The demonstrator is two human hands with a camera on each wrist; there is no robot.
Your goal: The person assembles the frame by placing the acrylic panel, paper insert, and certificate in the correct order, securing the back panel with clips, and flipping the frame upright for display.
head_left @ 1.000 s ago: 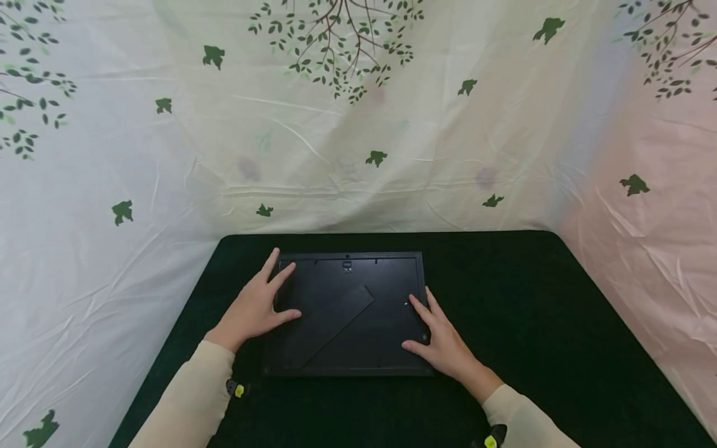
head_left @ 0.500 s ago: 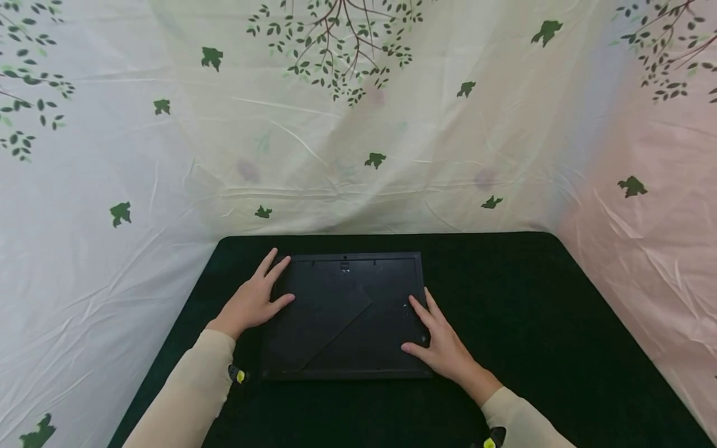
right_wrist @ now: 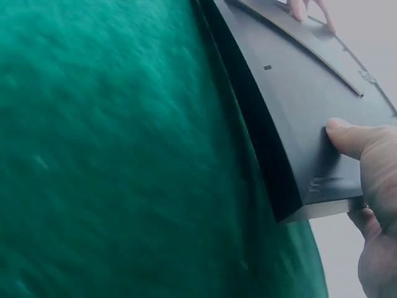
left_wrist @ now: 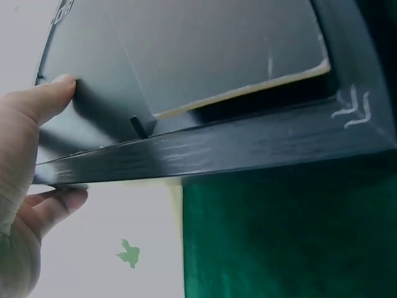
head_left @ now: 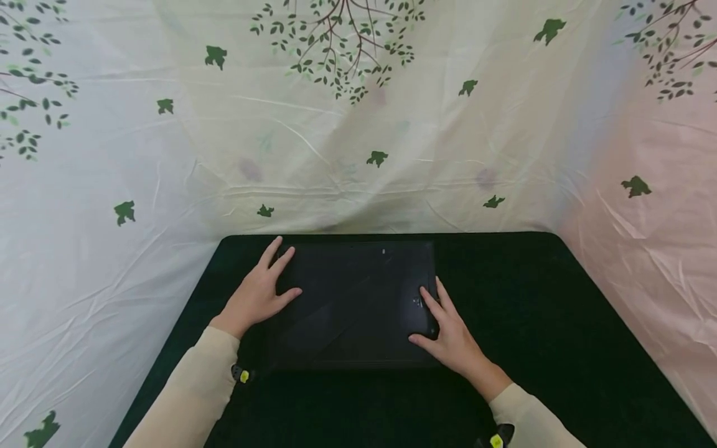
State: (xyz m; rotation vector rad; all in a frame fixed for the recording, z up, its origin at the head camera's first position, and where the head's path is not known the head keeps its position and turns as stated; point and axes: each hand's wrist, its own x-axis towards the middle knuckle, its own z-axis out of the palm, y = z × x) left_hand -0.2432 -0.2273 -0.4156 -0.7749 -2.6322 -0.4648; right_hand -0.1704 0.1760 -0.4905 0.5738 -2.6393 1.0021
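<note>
A black picture frame (head_left: 353, 305) lies back side up between my two hands. My left hand (head_left: 254, 298) grips its left edge: in the left wrist view the thumb (left_wrist: 53, 96) lies over the backing and the fingers (left_wrist: 59, 211) are beneath the rim. The frame's easel stand (left_wrist: 217, 49) lies folded along the back. My right hand (head_left: 459, 339) holds the opposite edge, its thumb (right_wrist: 350, 135) on the back in the right wrist view and a fingertip under the side. The undersides of the frame and most far fingers are hidden.
A dark green cloth (head_left: 538, 323) covers the table beneath the frame. Pale curtains (head_left: 347, 155) printed with leaves and birds hang close behind the table and at both sides. A watch-like band with a yellow piece (head_left: 244, 376) sits at the left wrist.
Both hands have shifted the picture frame slightly away and to the right. Its tilt has altered, so its back looks darker and the stand's outline is fainter.
</note>
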